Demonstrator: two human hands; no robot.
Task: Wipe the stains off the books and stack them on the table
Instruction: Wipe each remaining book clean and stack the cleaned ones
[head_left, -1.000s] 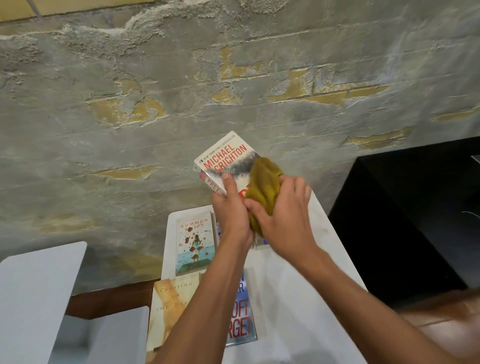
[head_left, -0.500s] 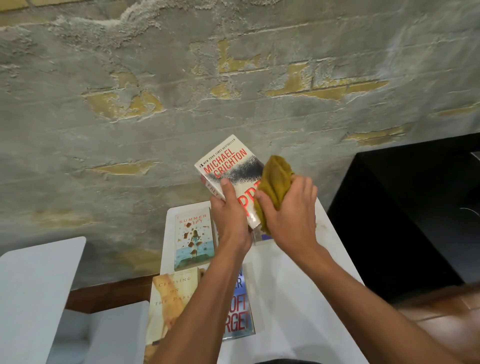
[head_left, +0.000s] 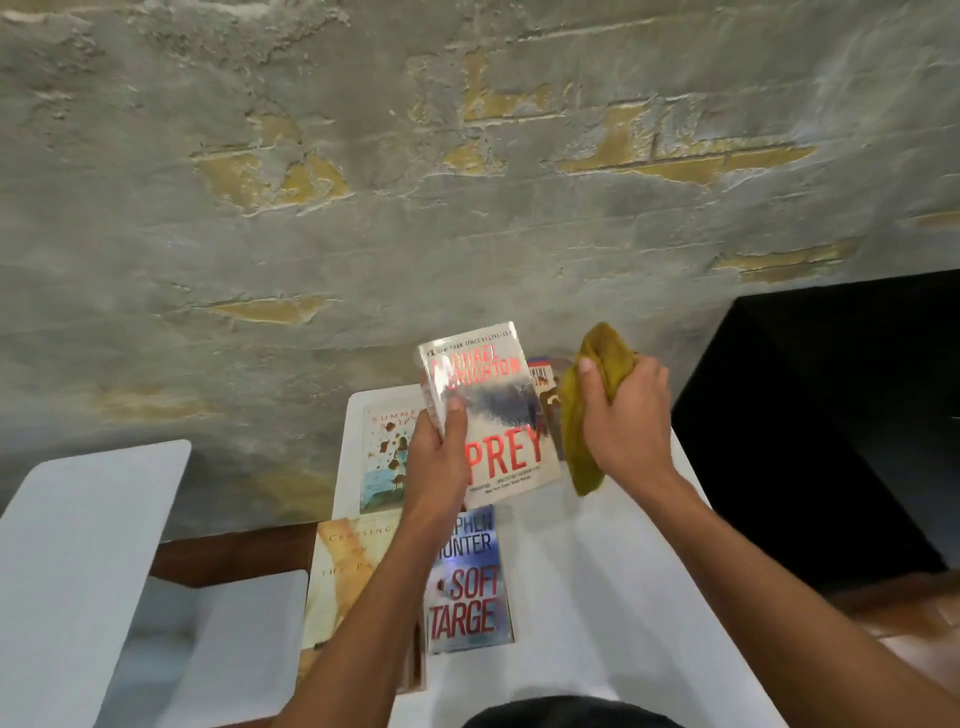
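Note:
My left hand (head_left: 439, 457) grips a white paperback titled Prey (head_left: 496, 415) by its left edge, held face up above the white table (head_left: 597, 571). To the right of the book, my right hand (head_left: 626, 415) clutches a bunched mustard-yellow cloth (head_left: 576, 431), which is clear of the cover. Flat on the table lie a stained pale book (head_left: 384, 457), a beige book (head_left: 343, 577) and a blue book titled Soft Target (head_left: 467, 597). Another book (head_left: 543, 384) peeks out behind Prey.
A rough grey plaster wall (head_left: 363, 208) rises right behind the table. A black cabinet (head_left: 831, 415) stands to the right. White chair parts (head_left: 78, 545) sit to the left, over a brown wooden floor (head_left: 218, 551).
My right hand pulled the cloth off the cover and away to the right. The Prey book tipped more upright and lower, its whole cover now showing.

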